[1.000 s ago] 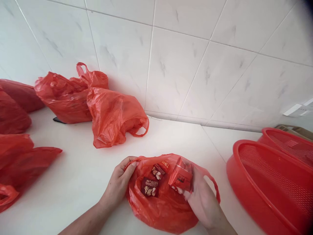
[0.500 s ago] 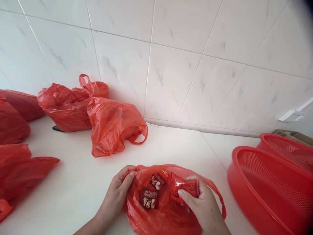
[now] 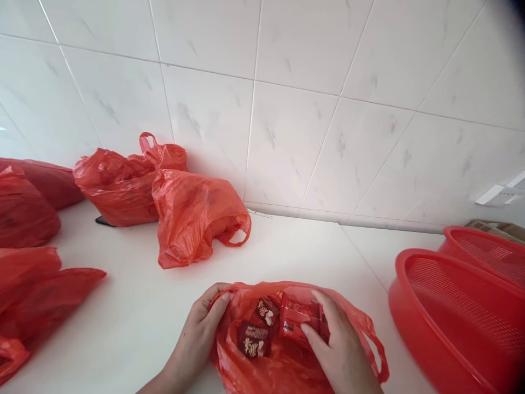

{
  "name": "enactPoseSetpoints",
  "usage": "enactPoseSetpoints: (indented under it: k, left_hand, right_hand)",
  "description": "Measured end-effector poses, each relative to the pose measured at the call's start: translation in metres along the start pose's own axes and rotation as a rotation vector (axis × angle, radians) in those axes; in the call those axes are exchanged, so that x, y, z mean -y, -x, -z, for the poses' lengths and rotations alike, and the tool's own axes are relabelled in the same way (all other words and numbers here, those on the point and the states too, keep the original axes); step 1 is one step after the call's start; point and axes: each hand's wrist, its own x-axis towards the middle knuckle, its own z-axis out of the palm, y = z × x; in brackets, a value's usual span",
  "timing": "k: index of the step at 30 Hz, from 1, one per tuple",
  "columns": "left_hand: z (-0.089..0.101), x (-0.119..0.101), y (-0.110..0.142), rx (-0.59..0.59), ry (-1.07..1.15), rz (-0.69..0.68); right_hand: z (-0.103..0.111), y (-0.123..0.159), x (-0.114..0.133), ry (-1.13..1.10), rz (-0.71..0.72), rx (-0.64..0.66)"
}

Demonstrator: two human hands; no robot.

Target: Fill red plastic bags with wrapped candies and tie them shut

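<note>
An open red plastic bag [image 3: 283,366] lies on the white counter [image 3: 143,306] right in front of me. My left hand [image 3: 197,342] pinches the bag's left rim and holds it open. My right hand [image 3: 338,350] reaches into the bag, thumb and fingers closed on a red packet [image 3: 297,320]. Two dark red wrapped sweets [image 3: 254,339] with white print lie inside the bag, just left of the packet.
Filled red plastic bags [image 3: 192,216] sit against the tiled wall at the back left, more red bags [image 3: 28,284] along the left edge. Two red mesh baskets [image 3: 451,312] stand at the right. A white wall fitting [image 3: 498,191] is at the far right.
My right hand has lowered the red packet from above the bag's opening down into the bag. The left hand has kept its hold on the rim. The view tilted up slightly.
</note>
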Motion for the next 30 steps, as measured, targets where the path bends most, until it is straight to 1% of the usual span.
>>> enactPoseSetpoints:
  k: [3,5,7,9,12,14,17,19,21,24,27,28,30]
  left_hand:
    - [0.0,0.001,0.0,-0.011,-0.003,-0.008]
    - [0.0,0.002,-0.001,-0.014,0.005,-0.003]
    - [0.001,0.002,-0.001,-0.016,0.001,-0.002]
    - [0.001,0.003,-0.001,-0.021,-0.022,-0.009]
    - [0.002,0.004,-0.001,-0.019,-0.053,-0.011]
    - [0.002,0.004,-0.001,-0.013,-0.058,-0.004]
    - [0.001,0.003,-0.001,-0.003,-0.053,-0.002]
    - [0.001,0.002,0.0,0.001,-0.043,-0.002]
    - [0.0,0.002,0.0,-0.001,-0.033,0.006]
    - [0.0,0.001,0.0,-0.003,-0.028,0.014]
    - [0.001,0.001,0.0,0.015,-0.037,0.009]
    - [0.001,0.0,0.0,0.017,-0.044,0.011]
    - [0.001,0.0,0.001,0.01,-0.059,0.016]
  right_hand:
    - [0.004,0.002,-0.001,0.099,0.147,-0.044]
    - [0.007,0.003,0.0,0.161,0.216,-0.037]
    - [0.01,0.004,0.003,0.224,0.251,0.016]
    - [0.011,0.002,0.005,0.257,0.268,0.112]
    - [0.013,-0.001,0.009,0.209,0.23,0.21]
    - [0.015,-0.002,0.01,0.159,0.155,0.179]
    - [0.016,-0.002,0.008,0.142,0.069,0.036]
    - [0.015,-0.001,0.006,0.157,0.095,-0.038]
    - [0.014,-0.001,0.004,0.191,0.171,-0.082]
    - [0.014,-0.001,0.004,0.289,0.258,-0.117]
    - [0.017,-0.001,0.007,0.352,0.237,-0.125]
    - [0.019,-0.001,0.009,0.351,0.216,-0.107]
    - [0.023,-0.002,0.01,0.322,0.193,-0.016]
